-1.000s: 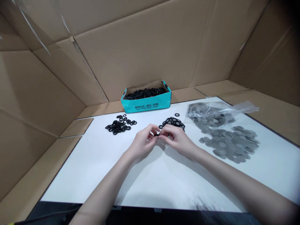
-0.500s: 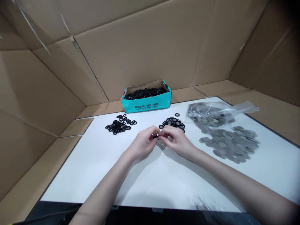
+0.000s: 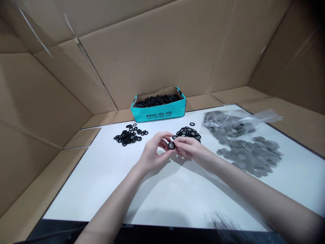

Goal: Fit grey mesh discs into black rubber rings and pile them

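Note:
Between my two hands is a black rubber ring with a grey mesh disc in its middle (image 3: 171, 145), its face turned toward me. My left hand (image 3: 155, 152) curls round it, thumb below and fingers above, closed on its edge. The thumb and fingers of my right hand (image 3: 190, 148) pinch its right side. Just behind the hands lies a pile of black rings with grey centres (image 3: 189, 132), partly covered by my right hand. A heap of plain black rings (image 3: 128, 136) is farther left. Loose grey mesh discs (image 3: 254, 156) spread out on the right.
A turquoise box (image 3: 159, 113) full of black rings stands at the back of the white table (image 3: 101, 189). A clear plastic bag (image 3: 228, 123) of grey discs lies back right. One single ring (image 3: 192, 124) sits behind the pile. Cardboard walls (image 3: 162, 51) enclose the table.
The ring has turned from edge-on to showing its face with the grey centre. My left fingers have opened wider around it, and my right hand has shifted slightly right.

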Demonstrator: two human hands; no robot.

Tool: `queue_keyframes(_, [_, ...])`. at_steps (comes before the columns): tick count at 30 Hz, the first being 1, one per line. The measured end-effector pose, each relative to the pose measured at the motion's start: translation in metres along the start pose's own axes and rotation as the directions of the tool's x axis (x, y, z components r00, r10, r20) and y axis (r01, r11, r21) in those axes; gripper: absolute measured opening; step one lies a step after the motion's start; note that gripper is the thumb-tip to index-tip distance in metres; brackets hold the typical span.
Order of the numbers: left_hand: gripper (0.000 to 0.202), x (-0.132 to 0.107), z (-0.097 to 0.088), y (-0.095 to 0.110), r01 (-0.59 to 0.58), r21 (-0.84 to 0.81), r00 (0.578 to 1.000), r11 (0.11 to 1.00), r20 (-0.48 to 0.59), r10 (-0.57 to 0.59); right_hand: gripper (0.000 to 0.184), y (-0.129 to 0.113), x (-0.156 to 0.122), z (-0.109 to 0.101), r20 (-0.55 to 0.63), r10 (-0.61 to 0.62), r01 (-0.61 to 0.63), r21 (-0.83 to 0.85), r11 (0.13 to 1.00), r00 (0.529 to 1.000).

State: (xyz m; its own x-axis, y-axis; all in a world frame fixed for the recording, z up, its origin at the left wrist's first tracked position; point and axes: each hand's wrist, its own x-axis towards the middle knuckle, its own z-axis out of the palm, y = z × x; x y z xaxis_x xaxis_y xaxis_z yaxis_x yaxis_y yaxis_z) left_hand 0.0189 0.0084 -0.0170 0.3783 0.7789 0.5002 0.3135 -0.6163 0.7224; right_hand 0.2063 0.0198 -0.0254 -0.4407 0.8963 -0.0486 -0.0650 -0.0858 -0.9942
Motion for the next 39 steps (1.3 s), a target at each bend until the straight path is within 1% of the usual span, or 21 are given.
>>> queue_keyframes(2, [0.039, 0.0, 0.002, 0.0, -0.023, 0.011, 1.0, 1.0, -0.014, 0.024, 0.034, -0.002, -0.002, 0.002, 0.013, 0.026, -0.027, 0.034, 0.999, 1.0])
queue_keyframes(4, [0.038, -0.001, 0.003, 0.001, -0.038, 0.024, 0.999, 0.999, -0.022, 0.038, 0.032, -0.002, -0.003, 0.003, 0.027, 0.042, -0.043, 0.03, 0.999, 0.999])
queue_keyframes(7, [0.039, -0.002, 0.005, 0.002, -0.036, 0.035, 0.999, 0.999, -0.037, 0.037, 0.032, 0.001, -0.002, 0.004, 0.027, 0.031, -0.031, 0.007, 0.999, 0.999])
queue_keyframes(13, [0.039, -0.003, 0.009, 0.003, -0.053, 0.044, 0.996, 0.998, -0.067, 0.055, 0.038, 0.007, 0.001, 0.006, -0.002, -0.005, 0.005, 0.03, 1.0, 1.0])
queue_keyframes(22, [0.041, -0.005, 0.013, 0.0, -0.115, 0.069, 0.984, 0.991, -0.126, 0.123, 0.038, 0.005, -0.001, 0.012, -0.067, 0.041, -0.039, 0.036, 0.999, 0.997])
queue_keyframes(27, [0.045, -0.004, 0.01, -0.001, -0.153, 0.148, 0.979, 0.977, -0.112, 0.171, 0.039, 0.005, -0.001, 0.009, -0.046, 0.006, -0.003, 0.05, 0.999, 0.999])
queue_keyframes(31, [0.044, -0.003, 0.008, -0.001, -0.188, 0.191, 0.974, 0.963, -0.093, 0.208, 0.038, 0.004, 0.0, 0.007, -0.026, -0.009, 0.01, 0.056, 0.998, 1.0])
queue_keyframes(35, [0.042, -0.003, 0.005, -0.001, -0.196, 0.196, 0.977, 0.961, -0.05, 0.21, 0.036, 0.005, 0.0, 0.006, -0.036, -0.011, 0.012, 0.024, 1.0, 0.999])
queue_keyframes(38, [0.044, -0.004, 0.004, -0.001, -0.182, 0.169, 0.983, 0.969, 0.002, 0.185, 0.035, 0.006, 0.001, 0.004, -0.06, -0.004, 0.003, -0.024, 1.0, 0.998])
queue_keyframes(39, [0.044, -0.003, 0.003, -0.001, -0.168, 0.16, 0.986, 0.973, 0.013, 0.169, 0.033, 0.006, 0.002, 0.003, -0.072, -0.026, 0.022, -0.06, 0.998, 0.997])
